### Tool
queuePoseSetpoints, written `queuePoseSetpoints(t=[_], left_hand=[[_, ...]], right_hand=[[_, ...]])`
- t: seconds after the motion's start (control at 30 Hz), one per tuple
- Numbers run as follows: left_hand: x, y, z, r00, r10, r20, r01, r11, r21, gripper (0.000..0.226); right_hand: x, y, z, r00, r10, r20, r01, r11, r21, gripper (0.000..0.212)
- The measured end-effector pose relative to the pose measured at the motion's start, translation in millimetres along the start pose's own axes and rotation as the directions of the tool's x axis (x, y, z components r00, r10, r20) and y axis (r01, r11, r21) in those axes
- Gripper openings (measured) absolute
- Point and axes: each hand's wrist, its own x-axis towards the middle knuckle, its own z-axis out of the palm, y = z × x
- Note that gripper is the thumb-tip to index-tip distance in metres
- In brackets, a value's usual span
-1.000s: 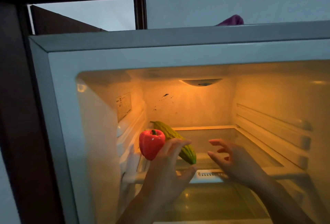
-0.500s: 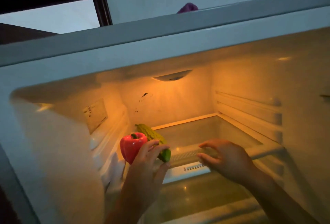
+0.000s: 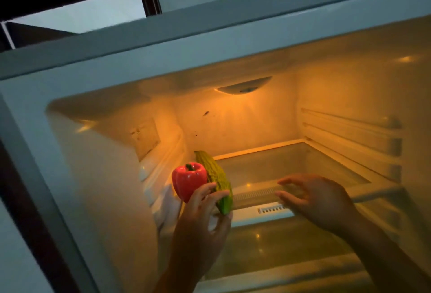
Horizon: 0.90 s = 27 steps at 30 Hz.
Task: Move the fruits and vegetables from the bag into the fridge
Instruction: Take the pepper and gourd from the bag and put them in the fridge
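While the glossy red bell pepper [image 3: 188, 180] and the ridged green bitter gourd [image 3: 215, 180] sit together in one grip, they hover at the left edge of the fridge's clear glass shelf [image 3: 291, 169], not yet set down.

Left hand [image 3: 203, 222], lower centre of the frame, has its fingers closed around both vegetables; right hand [image 3: 319, 201], centre right, is spread open and empty just above the shelf's white front rim [image 3: 275, 209]. Two items in one hand look like a loose hold: easing the fingers could let the pepper roll off the rim, or knock against the ribbed left wall [image 3: 161, 164]. Shelf space toward the centre and right of the frame lies bare, offering room to place both.
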Motion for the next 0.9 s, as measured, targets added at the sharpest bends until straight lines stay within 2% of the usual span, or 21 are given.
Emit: queuePoseSetpoints(t=[0.17,0.33,0.53,0.67,0.9], left_hand=[[-1.7,1.9,0.7,1.0,-0.024,-0.017,0.025,0.999,0.034,0.037],[-5.4,0.2,0.3,1.0,-0.026,-0.014,0.027,0.998,0.061,0.034],[-13.0,1.1,1.8,0.998,-0.051,-0.03,0.052,0.998,0.028,0.036],[-10.2,-0.2,-1.5,1.0,-0.022,-0.02,0.023,1.0,0.007,0.039],[-20.8,4.6,-19.3,0.998,-0.037,0.055,0.038,0.999,-0.025,0.045]], right_hand=[[1.4,-7.7,-4.5,0.998,0.024,0.058,-0.023,1.0,-0.019,0.036],[-3.8,-13.3,-6.0,0.999,-0.03,0.019,0.031,0.996,-0.078,0.028],[-20.6,-7.8,4.8,0.977,-0.163,-0.139,0.149,0.983,-0.106,0.023],[-17.0,-2.3,9.2,0.964,-0.215,-0.155,0.198,0.973,-0.118,0.021],[-31.1,0.5,12.0,0.952,-0.207,-0.224,0.198,0.978,-0.06,0.025]])
